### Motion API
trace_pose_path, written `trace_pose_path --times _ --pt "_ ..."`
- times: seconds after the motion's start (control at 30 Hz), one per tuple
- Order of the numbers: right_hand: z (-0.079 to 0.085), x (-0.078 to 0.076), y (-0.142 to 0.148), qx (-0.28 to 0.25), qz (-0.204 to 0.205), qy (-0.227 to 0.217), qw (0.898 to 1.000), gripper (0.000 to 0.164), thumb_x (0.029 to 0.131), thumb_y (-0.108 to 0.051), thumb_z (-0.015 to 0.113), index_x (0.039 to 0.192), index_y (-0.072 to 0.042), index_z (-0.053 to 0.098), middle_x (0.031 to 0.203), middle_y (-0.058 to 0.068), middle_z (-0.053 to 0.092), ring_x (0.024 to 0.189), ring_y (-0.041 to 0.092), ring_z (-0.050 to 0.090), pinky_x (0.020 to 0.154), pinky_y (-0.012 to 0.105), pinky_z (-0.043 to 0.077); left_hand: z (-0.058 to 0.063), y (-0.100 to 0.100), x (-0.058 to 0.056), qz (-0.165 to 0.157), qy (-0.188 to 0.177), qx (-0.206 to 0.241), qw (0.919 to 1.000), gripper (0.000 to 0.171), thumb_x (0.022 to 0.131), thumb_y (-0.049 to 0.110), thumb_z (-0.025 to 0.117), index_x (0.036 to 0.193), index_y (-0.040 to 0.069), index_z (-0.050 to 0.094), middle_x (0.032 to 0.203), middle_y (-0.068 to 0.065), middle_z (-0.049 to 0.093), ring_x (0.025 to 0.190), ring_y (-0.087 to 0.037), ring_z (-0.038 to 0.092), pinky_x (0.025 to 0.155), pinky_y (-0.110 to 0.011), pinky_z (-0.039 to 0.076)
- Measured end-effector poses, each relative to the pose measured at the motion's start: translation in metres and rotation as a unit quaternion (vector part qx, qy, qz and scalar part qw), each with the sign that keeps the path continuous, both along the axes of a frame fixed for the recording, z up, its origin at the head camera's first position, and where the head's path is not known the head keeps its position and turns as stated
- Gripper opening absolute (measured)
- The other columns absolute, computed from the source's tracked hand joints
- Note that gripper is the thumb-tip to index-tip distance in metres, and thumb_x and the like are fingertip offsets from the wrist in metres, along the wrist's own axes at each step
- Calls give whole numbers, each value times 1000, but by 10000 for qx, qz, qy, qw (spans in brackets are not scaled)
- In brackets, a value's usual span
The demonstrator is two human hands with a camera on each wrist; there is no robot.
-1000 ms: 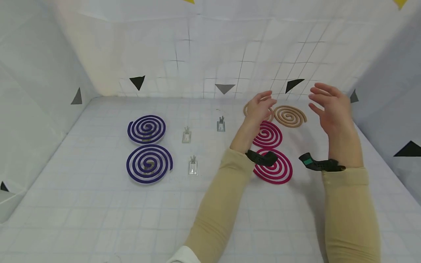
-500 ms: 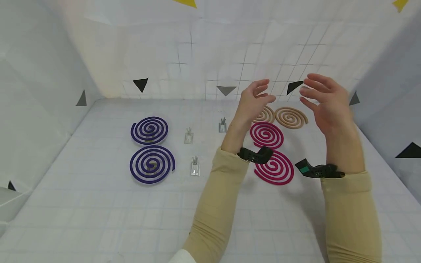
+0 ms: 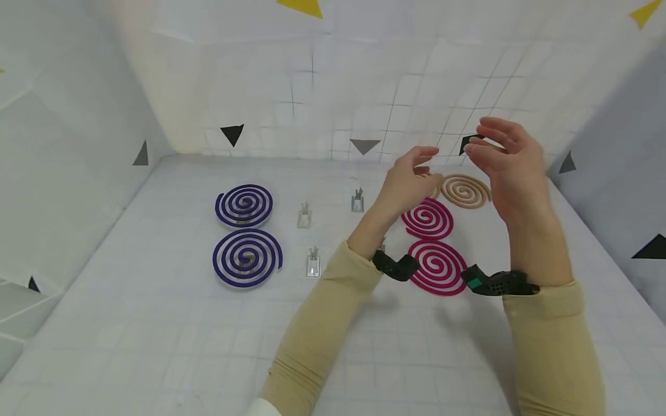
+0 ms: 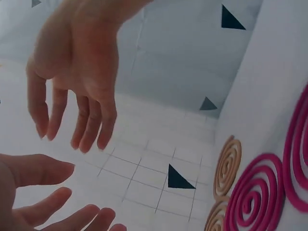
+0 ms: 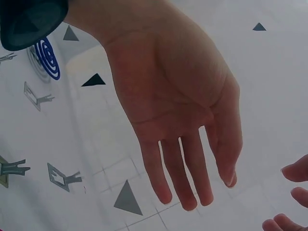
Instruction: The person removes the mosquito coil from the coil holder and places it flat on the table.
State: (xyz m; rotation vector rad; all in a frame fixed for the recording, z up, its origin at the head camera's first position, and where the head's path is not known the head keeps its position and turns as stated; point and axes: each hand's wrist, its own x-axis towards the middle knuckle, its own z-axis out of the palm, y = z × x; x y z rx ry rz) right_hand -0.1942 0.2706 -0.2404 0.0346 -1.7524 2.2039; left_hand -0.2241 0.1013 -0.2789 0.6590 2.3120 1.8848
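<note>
Both hands are raised with nothing in them. My left hand (image 3: pixel 406 185) overlaps a tan mosquito coil in the head view, its fingers loosely bent. Opposite it, my right hand (image 3: pixel 512 167) hangs in the air with relaxed fingers; the right wrist view shows its bare palm (image 5: pixel 168 91). Between and below the hands lie a tan coil (image 3: pixel 465 191), a magenta coil (image 3: pixel 428 218) and another magenta coil (image 3: pixel 438 267). To the left are two dark blue coils, the far one (image 3: pixel 244 205) and the near one (image 3: pixel 247 258), with metal stands showing under their centres.
Small metal coil stands (image 3: pixel 314 264) stand mid-table, with others at the left (image 3: pixel 304 217) and farther back (image 3: pixel 357 202). One more is mostly hidden behind my left wrist. White grid-marked sheeting (image 3: pixel 270 52) with dark triangles rises behind and at both sides.
My left hand has risen slightly leftward, then come back right and down, still empty. My right hand has shifted a little left. The head view has turned slightly; the coils and stands have stayed put.
</note>
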Motion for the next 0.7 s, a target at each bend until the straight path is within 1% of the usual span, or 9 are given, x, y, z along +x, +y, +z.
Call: trace_pose_path --times 0.1,0.2,0.3,0.37,0.43,0.5,0.57,0.67,0.7 --pt "3 4 -9 93 -7 130 9999 50 85 -1 76 132 -7 59 131 7 49 120 21 50 89 18 54 -2 -18 0 -75 226 -197 9995 50 94 14 64 142 14 52 147 -6 53 127 -22 56 93 -23 52" --pt "7 13 -18 250 -27 322 9992 48 85 0 75 130 -7 60 131 7 51 121 22 50 90 18 54 -7 -41 1 -243 524 -567 9967 49 95 12 61 143 11 50 148 -7 52 128 -23 55 100 -29 51" --pt "13 26 -29 376 9 553 9978 46 86 2 74 129 -8 60 132 7 53 124 23 51 91 18 53 -14 -69 3 -448 661 -911 9926 47 97 11 61 142 11 50 148 -6 53 129 -22 55 108 -33 47" --pt "16 35 -39 485 45 750 9960 44 86 2 73 128 -7 61 132 8 54 125 23 51 91 17 53 -19 -91 7 -602 570 -896 9925 46 97 10 61 141 10 51 146 -5 54 130 -22 55 109 -34 46" --pt "16 43 -50 672 124 853 9940 43 87 2 72 128 -7 60 133 8 55 127 24 50 92 17 53 -23 -116 11 -728 378 -716 9941 45 97 10 63 140 10 53 145 -4 54 130 -22 55 108 -33 47" --pt "12 48 -62 892 265 874 9918 43 88 1 71 129 -7 59 134 8 55 127 24 50 95 17 52 -26 -144 15 -786 158 -529 9954 45 96 10 65 140 10 53 144 -3 55 130 -21 55 106 -34 49" --pt "6 50 -73 1238 434 697 9889 45 89 -2 71 131 -9 58 135 7 55 128 23 50 98 18 50 -27 -173 20 -781 41 -509 9956 47 96 12 66 141 11 52 146 -2 54 131 -20 54 105 -35 50" --pt "-6 49 -91 1765 644 273 9818 49 90 -8 73 135 -12 55 138 4 55 128 20 52 107 25 46 -26 -215 26 -674 -57 -634 9957 51 95 16 68 143 14 51 148 0 52 133 -20 53 104 -36 51" --pt "-10 48 -96 1938 684 163 9785 50 90 -10 73 136 -12 54 138 3 56 128 19 52 110 28 44 -26 -228 27 -627 -33 -721 9954 51 95 17 69 143 15 51 148 1 51 133 -21 52 104 -35 50"
